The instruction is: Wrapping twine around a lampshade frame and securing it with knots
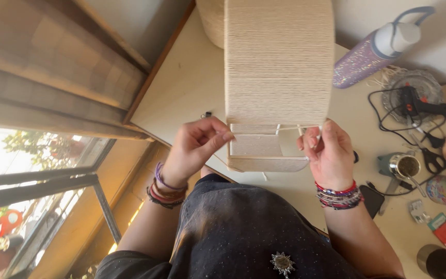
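Observation:
A tall lampshade-like frame [279, 62] stands on the pale table [181, 93], wrapped almost to its near end in cream cord. One strand of cord [274, 129] runs taut across the bare lower part of the frame. My left hand [194, 147] pinches this strand at the frame's left edge. At the right edge my right hand [328, 154] holds the same cord against the frame with its fingertips. Both wrists wear several beaded bracelets.
A glittery purple bottle [370, 54] with a white cap lies at the back right. A black glue gun [419, 106] rests on a glass dish with its cable trailing. Scissors [432, 157], a metal cup [406, 166] and small packets sit right. A window is left.

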